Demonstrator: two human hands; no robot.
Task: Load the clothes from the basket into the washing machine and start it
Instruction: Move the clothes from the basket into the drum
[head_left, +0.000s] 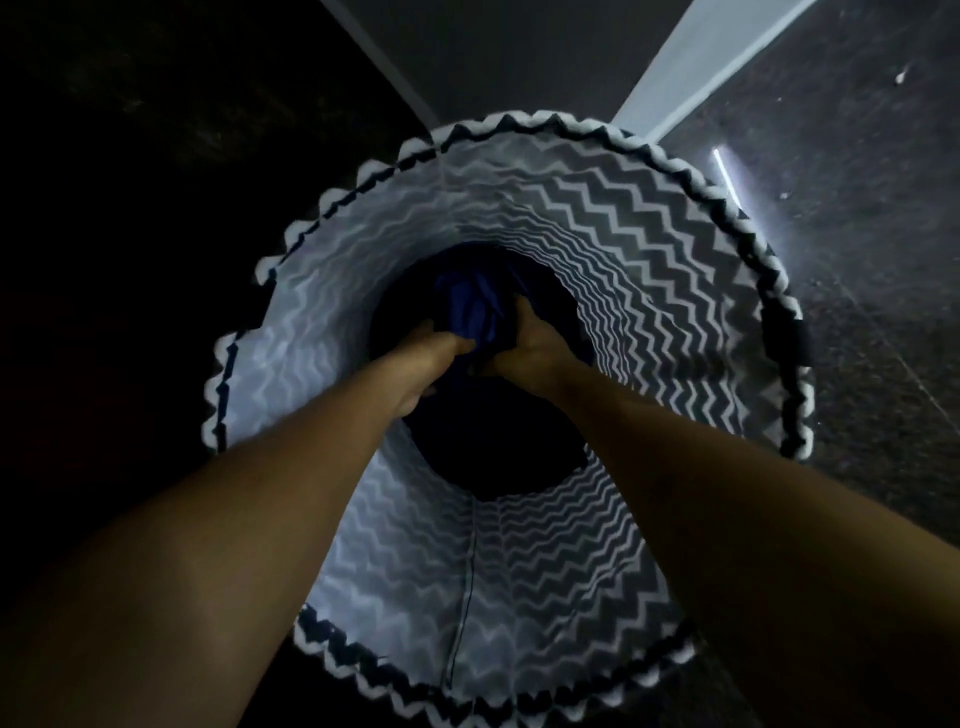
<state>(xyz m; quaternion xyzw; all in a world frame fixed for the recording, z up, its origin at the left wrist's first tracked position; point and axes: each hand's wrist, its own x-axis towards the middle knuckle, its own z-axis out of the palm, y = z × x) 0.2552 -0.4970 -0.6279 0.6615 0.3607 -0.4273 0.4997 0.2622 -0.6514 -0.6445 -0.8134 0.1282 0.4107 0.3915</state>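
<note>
Both bare forearms stretched forward and down, converging toward centre. Left hand and right hand close together, almost touching. Fingers of both were curled into the blue cloth, each hand gripping a bunch. Fingertips mostly buried in fabric, hard to see.

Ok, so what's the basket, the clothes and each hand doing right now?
basket: standing open, clothes only at its bottom.
blue cloth: bunched up inside the basket, held by both hands.
left hand: deep inside, gripping the blue cloth.
right hand: deep inside, gripping the blue cloth.
</note>
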